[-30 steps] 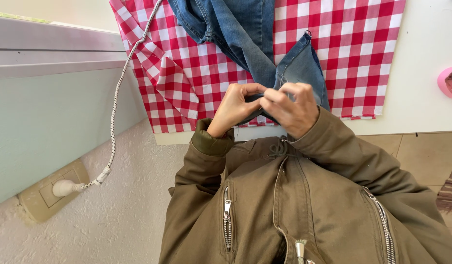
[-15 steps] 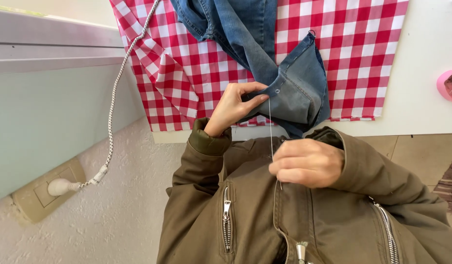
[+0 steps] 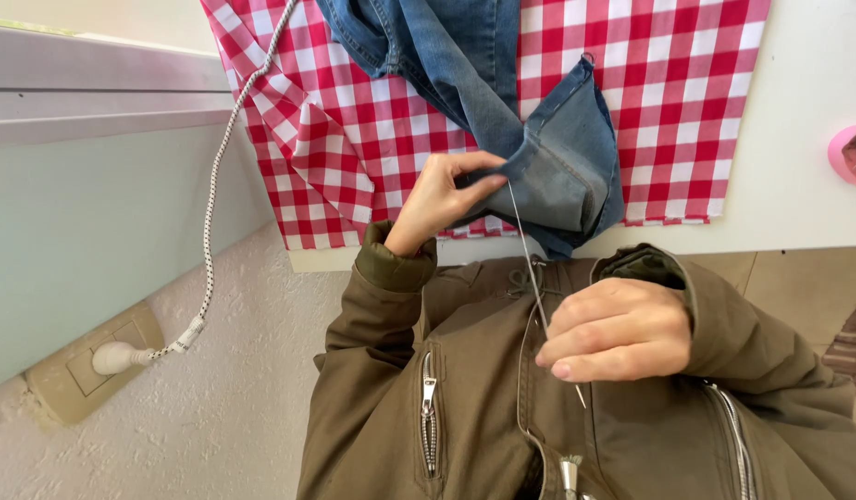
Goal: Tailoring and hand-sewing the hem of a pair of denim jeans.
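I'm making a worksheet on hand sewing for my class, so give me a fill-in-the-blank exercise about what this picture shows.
1. The left hand pinches a folded piece of blue ____ cloth.
2. The right hand pulls a needle and ____ toward the body.
3. Under the jeans lies a cloth checked in white and ____.
4. The speckled cable ends in a white plug pushed into a wall ____.

Missing words: denim; thread; red; socket
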